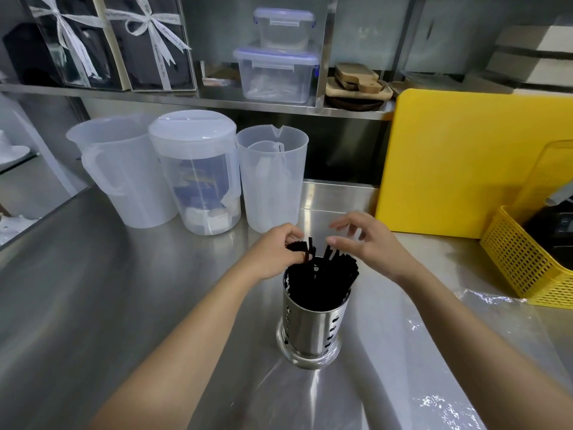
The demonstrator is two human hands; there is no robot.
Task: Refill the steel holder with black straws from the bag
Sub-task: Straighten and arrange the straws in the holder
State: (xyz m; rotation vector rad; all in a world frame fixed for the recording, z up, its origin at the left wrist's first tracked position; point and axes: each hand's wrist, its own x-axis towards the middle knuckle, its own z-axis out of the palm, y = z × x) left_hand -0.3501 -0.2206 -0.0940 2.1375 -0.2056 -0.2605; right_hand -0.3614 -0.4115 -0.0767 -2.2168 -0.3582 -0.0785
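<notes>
The perforated steel holder (311, 324) is standing upright on the stainless counter (124, 290), directly in front of the person, where both hands can reach over its mouth. It is already packed with black straws (322, 274), whose tips are fanning out above the rim. The left hand (273, 252) is pinching a few straw tops between fingers and thumb, probably to gather them so they sit straight. The right hand (369, 240) is hovering just beside the far tips with fingers spread and curled, gripping nothing, seemingly ready to corral the leaning ones. A clear plastic film (434, 367) is lying at the right on the counter; it may be the bag, though glare is making that uncertain.
</notes>
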